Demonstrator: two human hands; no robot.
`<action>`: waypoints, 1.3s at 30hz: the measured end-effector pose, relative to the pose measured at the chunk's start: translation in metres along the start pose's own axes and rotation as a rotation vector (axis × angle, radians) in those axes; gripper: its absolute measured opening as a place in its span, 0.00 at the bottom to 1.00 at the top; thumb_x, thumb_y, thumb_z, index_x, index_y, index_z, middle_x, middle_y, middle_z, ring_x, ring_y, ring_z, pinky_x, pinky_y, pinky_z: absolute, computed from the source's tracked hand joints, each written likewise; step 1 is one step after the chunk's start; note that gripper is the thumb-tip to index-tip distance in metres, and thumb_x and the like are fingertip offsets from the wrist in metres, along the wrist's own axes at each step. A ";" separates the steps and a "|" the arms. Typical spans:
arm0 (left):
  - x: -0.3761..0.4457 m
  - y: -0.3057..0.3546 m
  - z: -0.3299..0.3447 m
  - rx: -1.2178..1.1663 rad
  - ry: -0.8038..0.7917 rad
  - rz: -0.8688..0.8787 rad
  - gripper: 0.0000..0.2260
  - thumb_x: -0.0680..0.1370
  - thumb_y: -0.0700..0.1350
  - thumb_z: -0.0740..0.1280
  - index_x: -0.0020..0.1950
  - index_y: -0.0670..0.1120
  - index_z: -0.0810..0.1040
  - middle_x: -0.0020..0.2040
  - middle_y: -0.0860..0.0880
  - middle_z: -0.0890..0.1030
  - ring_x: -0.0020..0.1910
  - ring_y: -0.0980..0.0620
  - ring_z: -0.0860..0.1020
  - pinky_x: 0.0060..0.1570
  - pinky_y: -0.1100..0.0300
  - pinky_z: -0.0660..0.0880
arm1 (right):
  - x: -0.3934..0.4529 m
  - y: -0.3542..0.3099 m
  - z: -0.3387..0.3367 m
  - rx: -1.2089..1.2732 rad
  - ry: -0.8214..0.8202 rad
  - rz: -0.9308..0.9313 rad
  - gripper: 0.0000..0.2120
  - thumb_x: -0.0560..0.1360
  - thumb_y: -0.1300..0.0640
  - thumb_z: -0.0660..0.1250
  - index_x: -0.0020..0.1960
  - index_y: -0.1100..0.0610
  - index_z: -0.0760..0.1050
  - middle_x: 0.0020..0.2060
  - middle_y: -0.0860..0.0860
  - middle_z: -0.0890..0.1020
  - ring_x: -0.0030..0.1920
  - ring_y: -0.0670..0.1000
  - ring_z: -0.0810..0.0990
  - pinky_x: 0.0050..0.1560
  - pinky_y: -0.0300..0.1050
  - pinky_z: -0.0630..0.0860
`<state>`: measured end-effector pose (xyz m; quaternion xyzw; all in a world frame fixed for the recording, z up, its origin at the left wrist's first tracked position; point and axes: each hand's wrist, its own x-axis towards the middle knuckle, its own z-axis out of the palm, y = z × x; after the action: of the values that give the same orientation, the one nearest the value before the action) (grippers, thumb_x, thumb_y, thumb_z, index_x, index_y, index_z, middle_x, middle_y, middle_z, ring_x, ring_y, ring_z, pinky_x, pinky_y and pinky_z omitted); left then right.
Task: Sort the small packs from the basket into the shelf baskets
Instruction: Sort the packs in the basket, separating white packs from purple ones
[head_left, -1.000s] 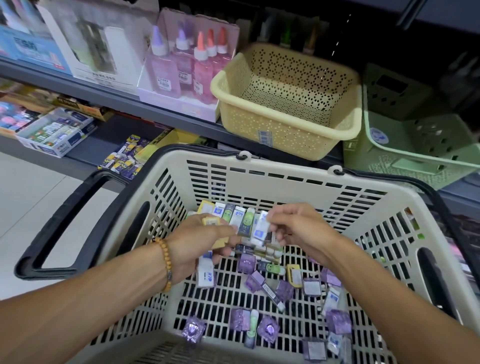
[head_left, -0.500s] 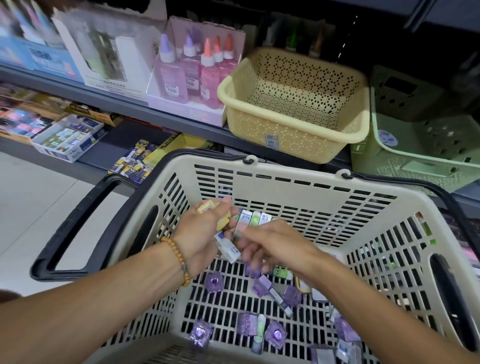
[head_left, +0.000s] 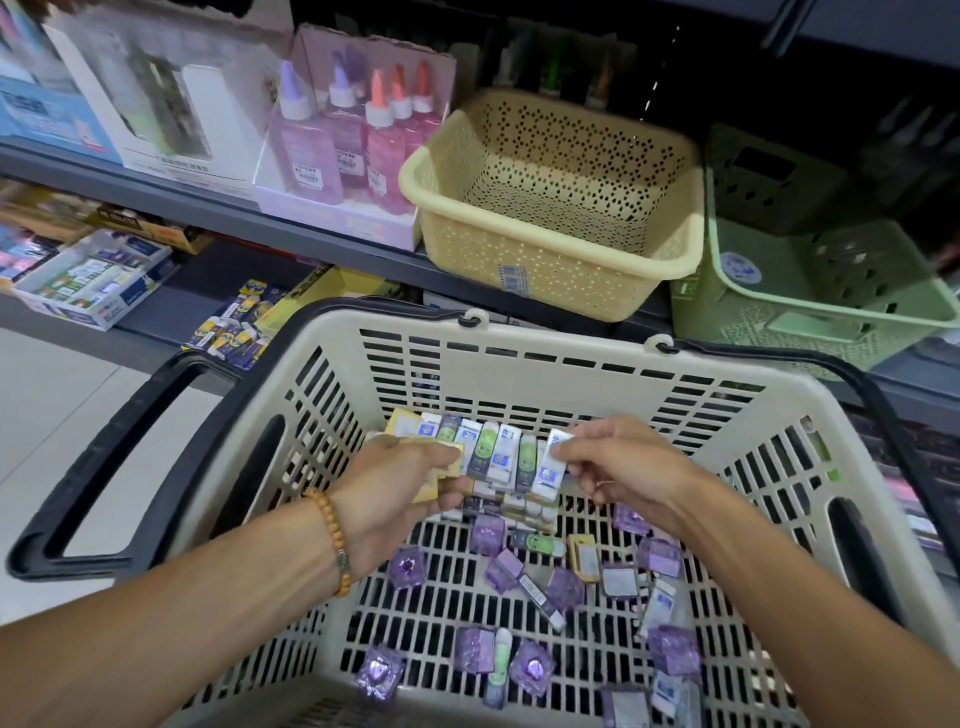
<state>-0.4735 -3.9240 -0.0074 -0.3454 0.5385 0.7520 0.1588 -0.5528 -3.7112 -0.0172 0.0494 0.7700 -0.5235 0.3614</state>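
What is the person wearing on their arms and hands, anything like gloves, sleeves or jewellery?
No gloves and no sleeves in view: both forearms are bare up to the frame edge. The left hand has a bracelet of round tan wooden beads at the wrist, with one small metallic bead among them. The right hand seems to have a thin pale ring on one finger; its wrist is bare.

Both forearms bare, no sleeves. Beaded bracelet on left wrist, lower left of frame: round tan-orange beads, one metal bead.

Fanned white-and-green packs over purple packs inside beige basket.
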 end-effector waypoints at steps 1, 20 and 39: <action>0.000 -0.002 0.000 0.015 -0.018 -0.009 0.13 0.77 0.34 0.67 0.60 0.34 0.72 0.57 0.38 0.78 0.43 0.47 0.81 0.36 0.60 0.80 | 0.003 0.003 0.000 -0.034 0.035 0.021 0.08 0.75 0.60 0.71 0.37 0.59 0.78 0.28 0.50 0.77 0.27 0.45 0.73 0.28 0.38 0.71; -0.003 -0.004 0.006 0.047 -0.117 0.021 0.16 0.73 0.32 0.70 0.60 0.38 0.75 0.46 0.38 0.84 0.38 0.49 0.82 0.44 0.57 0.81 | -0.012 -0.008 0.035 -0.009 -0.163 -0.092 0.06 0.78 0.56 0.69 0.49 0.59 0.79 0.41 0.58 0.86 0.37 0.52 0.85 0.36 0.41 0.79; -0.022 -0.008 -0.036 0.281 0.018 -0.073 0.13 0.72 0.41 0.74 0.55 0.43 0.79 0.47 0.44 0.84 0.39 0.49 0.82 0.31 0.61 0.78 | 0.054 -0.030 0.082 -0.042 -0.140 -0.145 0.04 0.79 0.61 0.66 0.47 0.55 0.78 0.38 0.52 0.83 0.28 0.45 0.78 0.27 0.37 0.74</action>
<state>-0.4405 -3.9515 -0.0042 -0.3461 0.6268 0.6598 0.2278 -0.5646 -3.8104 -0.0427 -0.0507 0.7551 -0.5343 0.3766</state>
